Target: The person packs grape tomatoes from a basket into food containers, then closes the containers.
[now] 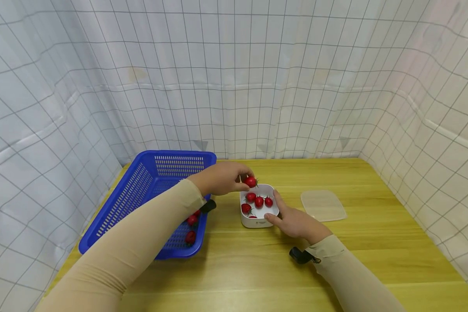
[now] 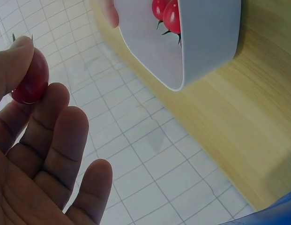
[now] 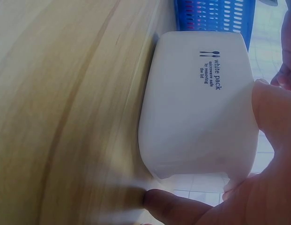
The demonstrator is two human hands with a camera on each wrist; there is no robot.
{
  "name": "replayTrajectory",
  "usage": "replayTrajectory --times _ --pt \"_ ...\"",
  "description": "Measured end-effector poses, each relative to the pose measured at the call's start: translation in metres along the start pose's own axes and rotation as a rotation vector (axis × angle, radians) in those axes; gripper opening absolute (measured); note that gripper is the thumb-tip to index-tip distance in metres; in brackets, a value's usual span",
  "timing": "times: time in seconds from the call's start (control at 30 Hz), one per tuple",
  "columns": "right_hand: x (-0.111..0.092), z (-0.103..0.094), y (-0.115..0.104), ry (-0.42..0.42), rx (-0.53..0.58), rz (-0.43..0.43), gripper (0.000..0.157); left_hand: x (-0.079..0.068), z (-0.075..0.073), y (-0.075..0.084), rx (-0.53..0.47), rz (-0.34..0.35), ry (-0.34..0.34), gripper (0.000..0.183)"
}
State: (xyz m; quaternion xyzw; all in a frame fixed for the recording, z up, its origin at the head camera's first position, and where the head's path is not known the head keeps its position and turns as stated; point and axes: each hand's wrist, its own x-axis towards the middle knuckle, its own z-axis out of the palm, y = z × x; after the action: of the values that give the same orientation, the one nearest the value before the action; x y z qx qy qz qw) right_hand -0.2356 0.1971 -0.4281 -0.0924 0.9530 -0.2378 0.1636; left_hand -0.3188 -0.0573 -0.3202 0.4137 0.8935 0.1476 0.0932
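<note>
My left hand (image 1: 223, 177) pinches a red cherry tomato (image 1: 250, 181) with a green stem between thumb and fingertips. It hangs over the far left corner of a white food container (image 1: 255, 222). In the left wrist view the tomato (image 2: 36, 77) sits against the thumb tip, the other fingers spread below. Several cherry tomatoes (image 1: 259, 202) lie inside the container on the table. My right hand (image 1: 294, 221) grips the container's right side, thumb at the near rim. Printed lettering marks the container's near wall (image 3: 197, 112) in the right wrist view.
A blue slotted basket (image 1: 179, 164) stands at the left, with several tomatoes (image 1: 190, 237) along its right side, partly hidden by the left forearm. A translucent lid (image 1: 323, 205) lies flat right of the container. Gridded white sheeting (image 1: 234, 108) surrounds the wooden table (image 1: 234, 273).
</note>
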Motion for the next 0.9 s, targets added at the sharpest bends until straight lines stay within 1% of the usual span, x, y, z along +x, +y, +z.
replayTrajectory --times 0.43,0.6,0.8,0.9 --pt "-0.0002 -0.0006 -0.0007 -0.001 -0.002 -0.003 0.096 0.0013 0.0001 0.0027 0.014 0.034 -0.004 0.033" --pt "-0.0003 -0.0004 -0.0009 -0.002 -0.001 -0.004 0.096 0.0024 0.0005 0.0038 0.007 0.029 -0.019 0.034" --pt "-0.0008 -0.0002 -0.0004 -0.003 0.001 -0.001 0.097 0.0019 0.0003 0.005 0.042 0.018 -0.03 0.042" --pt "-0.001 0.0 -0.0003 0.0 -0.002 -0.002 0.098 0.0006 -0.0014 0.005 0.04 0.006 -0.029 0.044"
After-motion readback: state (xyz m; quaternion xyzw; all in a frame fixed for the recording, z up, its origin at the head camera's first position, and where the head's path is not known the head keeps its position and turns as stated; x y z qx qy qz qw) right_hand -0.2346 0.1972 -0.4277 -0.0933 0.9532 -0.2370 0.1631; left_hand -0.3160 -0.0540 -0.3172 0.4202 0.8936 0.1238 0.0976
